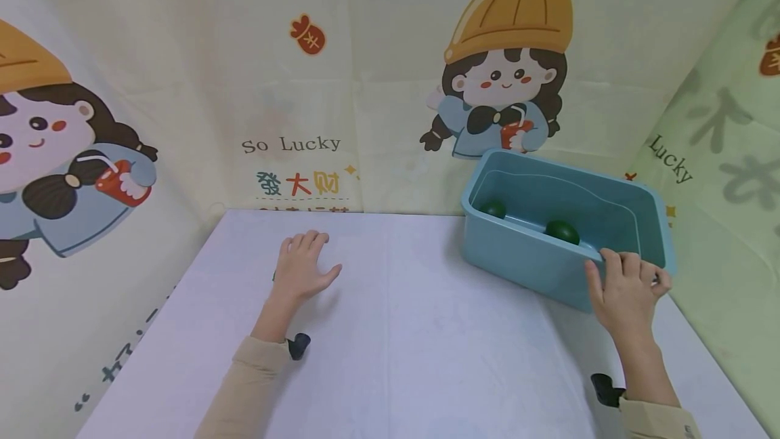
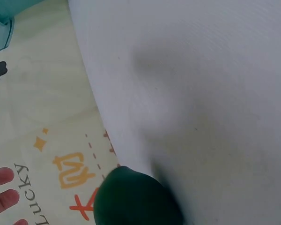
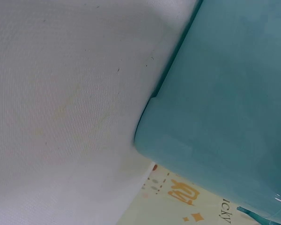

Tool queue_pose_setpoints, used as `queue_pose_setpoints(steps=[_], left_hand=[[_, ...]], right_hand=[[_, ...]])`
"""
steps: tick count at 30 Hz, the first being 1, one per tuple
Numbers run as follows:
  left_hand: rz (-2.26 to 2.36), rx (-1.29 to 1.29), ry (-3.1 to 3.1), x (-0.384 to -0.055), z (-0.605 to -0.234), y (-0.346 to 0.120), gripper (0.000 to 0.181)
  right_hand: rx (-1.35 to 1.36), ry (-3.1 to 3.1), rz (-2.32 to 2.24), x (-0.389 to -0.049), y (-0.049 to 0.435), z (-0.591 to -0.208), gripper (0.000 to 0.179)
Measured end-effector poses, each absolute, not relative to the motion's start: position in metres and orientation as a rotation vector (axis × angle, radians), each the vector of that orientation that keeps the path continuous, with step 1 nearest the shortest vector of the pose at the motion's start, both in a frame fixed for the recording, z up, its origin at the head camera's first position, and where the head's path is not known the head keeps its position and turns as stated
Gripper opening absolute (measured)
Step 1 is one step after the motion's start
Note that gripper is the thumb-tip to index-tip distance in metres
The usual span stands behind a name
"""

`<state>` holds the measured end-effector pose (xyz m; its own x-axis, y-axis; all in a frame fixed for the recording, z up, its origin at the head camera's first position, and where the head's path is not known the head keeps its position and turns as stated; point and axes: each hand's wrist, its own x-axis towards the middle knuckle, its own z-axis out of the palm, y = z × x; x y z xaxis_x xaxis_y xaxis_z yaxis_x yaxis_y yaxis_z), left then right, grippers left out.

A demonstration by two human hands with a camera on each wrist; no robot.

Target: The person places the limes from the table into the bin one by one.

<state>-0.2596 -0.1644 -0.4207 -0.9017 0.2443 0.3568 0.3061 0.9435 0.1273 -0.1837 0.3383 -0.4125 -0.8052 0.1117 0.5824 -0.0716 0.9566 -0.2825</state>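
Note:
My left hand [image 1: 301, 273] hovers above the left part of the table with fingers spread and thumb held apart, holding nothing. Just beneath it lies a dark green, smooth fruit with a blunt tip, perhaps an avocado [image 2: 136, 199]; in the head view the hand hides nearly all of it. A blue plastic bin [image 1: 524, 253] stands at the right back of the table. Its near right rim is gripped by my right hand [image 1: 630, 293], fingers hooked over the edge. Inside the bin sit two similar green fruits, one at the left end [image 1: 493, 208] and one near the middle [image 1: 562, 232].
A white cloth covers the table [image 1: 402, 330]. Printed cartoon sheets [image 1: 390, 87] hang behind and along both sides. The right wrist view is filled largely by the bin's outer wall [image 3: 220, 108] beside the white cloth.

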Motion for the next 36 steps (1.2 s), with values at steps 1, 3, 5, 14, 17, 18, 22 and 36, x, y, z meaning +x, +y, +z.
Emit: queue_pose_setpoints(steps=[1,3,5,14,17,18,22,36], left_hand=[[-0.264,-0.393,-2.760,-0.259,-0.422,-0.166,0.054],[-0.272,-0.378,-2.764,-0.259,-0.424,-0.170,0.054],[-0.274,-0.363,-2.769,-0.258,-0.426,-0.174,0.055],[-0.286,-0.299,-2.815,-0.254,-0.436,-0.198,0.056],[-0.292,-0.266,-2.839,-0.253,-0.439,-0.205,0.057],[-0.297,-0.259,-2.844,-0.253,-0.440,-0.207,0.057],[-0.313,-0.243,-2.866,-0.253,-0.444,-0.215,0.059],[-0.314,-0.179,-2.935,-0.251,-0.454,-0.228,0.067]], right_hand=[[-0.029,-2.477,0.388,-0.184,0.338,-0.413,0.047],[-0.026,-2.474,0.387,-0.184,0.338,-0.413,0.048],[-0.022,-2.470,0.387,-0.184,0.338,-0.413,0.047],[-0.016,-2.469,0.381,-0.183,0.338,-0.413,0.046],[-0.017,-2.472,0.382,-0.183,0.338,-0.413,0.046],[-0.016,-2.471,0.384,-0.184,0.338,-0.413,0.046],[-0.022,-2.477,0.385,-0.184,0.337,-0.412,0.047],[-0.021,-2.477,0.383,-0.184,0.338,-0.414,0.046]])
